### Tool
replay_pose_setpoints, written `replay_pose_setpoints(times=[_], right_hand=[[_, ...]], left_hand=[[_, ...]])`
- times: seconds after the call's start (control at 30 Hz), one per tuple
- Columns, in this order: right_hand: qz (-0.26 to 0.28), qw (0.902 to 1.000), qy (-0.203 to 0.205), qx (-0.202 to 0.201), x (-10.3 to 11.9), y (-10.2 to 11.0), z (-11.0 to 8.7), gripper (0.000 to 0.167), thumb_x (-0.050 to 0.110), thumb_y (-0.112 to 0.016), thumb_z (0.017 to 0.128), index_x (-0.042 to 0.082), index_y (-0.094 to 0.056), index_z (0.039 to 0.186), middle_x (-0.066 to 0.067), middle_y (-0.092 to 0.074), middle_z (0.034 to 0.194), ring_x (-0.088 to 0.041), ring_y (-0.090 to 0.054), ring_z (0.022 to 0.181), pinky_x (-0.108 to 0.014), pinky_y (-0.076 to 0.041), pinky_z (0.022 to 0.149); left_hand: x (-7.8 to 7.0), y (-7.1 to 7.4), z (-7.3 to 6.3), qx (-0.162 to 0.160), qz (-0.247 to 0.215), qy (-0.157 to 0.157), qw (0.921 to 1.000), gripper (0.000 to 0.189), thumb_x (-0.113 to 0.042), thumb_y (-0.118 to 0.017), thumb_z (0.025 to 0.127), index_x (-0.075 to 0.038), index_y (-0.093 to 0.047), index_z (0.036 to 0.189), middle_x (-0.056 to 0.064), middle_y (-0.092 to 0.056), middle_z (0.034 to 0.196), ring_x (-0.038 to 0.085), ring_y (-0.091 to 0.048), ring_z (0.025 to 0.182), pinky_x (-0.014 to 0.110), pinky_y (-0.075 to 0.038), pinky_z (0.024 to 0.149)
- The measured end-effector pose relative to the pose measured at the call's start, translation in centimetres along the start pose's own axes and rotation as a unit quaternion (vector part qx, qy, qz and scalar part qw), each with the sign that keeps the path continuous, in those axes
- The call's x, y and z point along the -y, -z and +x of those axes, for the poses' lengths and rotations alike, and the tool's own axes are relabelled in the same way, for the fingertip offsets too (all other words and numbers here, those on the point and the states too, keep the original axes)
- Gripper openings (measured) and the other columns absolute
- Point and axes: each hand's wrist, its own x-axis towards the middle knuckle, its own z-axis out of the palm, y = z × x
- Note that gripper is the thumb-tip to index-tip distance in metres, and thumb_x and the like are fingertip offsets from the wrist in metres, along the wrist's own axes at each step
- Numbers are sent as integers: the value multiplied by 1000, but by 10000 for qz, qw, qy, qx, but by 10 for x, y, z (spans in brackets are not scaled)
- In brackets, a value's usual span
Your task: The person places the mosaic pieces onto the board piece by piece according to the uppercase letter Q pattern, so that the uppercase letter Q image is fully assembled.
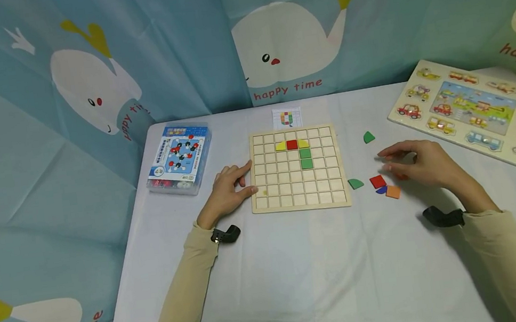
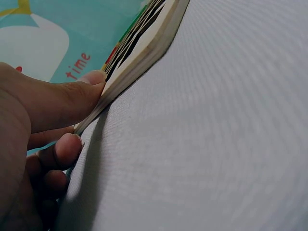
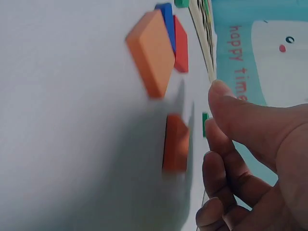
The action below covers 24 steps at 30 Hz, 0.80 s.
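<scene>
I have the left hand (image 1: 225, 193) at the left side of the wooden board (image 1: 301, 210) now, thumb and index finger touching its edge, the digits stretched toward it rather than clenched. The wrist view shows me the thumb against the rim and the other fingers bent beside it.

Over to the right hand (image 1: 419, 160): it hangs above the cloth, well apart from the board, released, fingers loosely bent, and I see a gap between thumb and index finger. Just beside those fingers lies an orange piece (image 3: 176, 144), flat on the table.

The board sits in the middle of the white table (image 1: 302, 284). Toward its back I count a red square (image 1: 292, 145) between two yellow pieces (image 1: 281, 147), with two green squares (image 1: 306, 163) in line below the right-hand yellow one.

Near the right hand, there's a little cluster: a red tile (image 1: 378, 181), a blue piece (image 1: 381, 190) partly hidden, and an orange square (image 1: 393, 191). One rounded green piece (image 1: 355, 184) lies just beside the board's right edge, another (image 1: 368, 137) farther back.

Behind the board I have a small picture card (image 1: 287, 118); off to the left, a plastic box (image 1: 179, 159); at right, a vehicle puzzle (image 1: 474, 113); and along the back, a whale-print curtain (image 1: 204, 38).
</scene>
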Motion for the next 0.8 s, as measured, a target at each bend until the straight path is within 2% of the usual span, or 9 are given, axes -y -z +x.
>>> replay_pose_setpoints(times=[0.13,0.23,0.3,0.4,0.5,0.67,0.8], right_hand=[[-75,9999,36,96,-10,5,-10,38,24,-82,95,7,-76,128,-18,-74,120,3,-50,94,-17,-41,75],[-123,9996,7,235,-17,9,-16,41,28,-83,94,9,-75,129,-19,-73,125,9,-46,100,-18,-40,81],[-138,9994,-25,322,-22,12,-20,41,29,-83,94,10,-76,129,-19,-73,127,10,-45,104,-21,-39,85],[-131,9990,-95,414,-28,14,-25,41,28,-85,92,10,-76,128,-19,-73,126,4,-46,108,-24,-38,86],[-117,9991,-158,382,-34,14,-29,43,26,-89,88,11,-77,127,-17,-74,124,4,-47,106,-22,-37,86],[-52,9996,-88,245,-38,11,-31,42,22,-91,85,10,-79,123,-18,-75,120,15,-43,102,-21,-36,86],[-113,9999,-59,81,-38,8,-30,39,21,-92,84,9,-79,119,-17,-75,115,11,-45,97,-19,-37,83]], left_hand=[[1,0,0,-15,34,-21,10000,72,-26,-80,96,-8,-50,158,2,-52,88,19,-41,88,35,-24,85],[1,-1,0,-23,51,-25,10000,72,-26,-80,96,-8,-50,158,2,-52,88,19,-41,88,35,-24,85],[1,-1,0,-31,43,-30,10000,72,-25,-81,95,-8,-50,158,2,-52,88,19,-41,89,35,-24,85],[1,-1,0,-36,20,-27,10000,72,-25,-81,95,-8,-50,158,2,-52,88,19,-41,89,35,-25,85],[1,-1,0,-38,8,-11,10000,72,-25,-81,95,-8,-50,158,2,-52,88,19,-42,89,35,-25,85],[1,-1,0,-37,23,-18,10000,72,-25,-81,95,-8,-50,158,2,-53,88,19,-42,89,35,-25,85],[2,-1,0,-29,44,-26,10000,72,-26,-81,95,-8,-49,158,2,-53,88,19,-41,89,35,-25,85]])
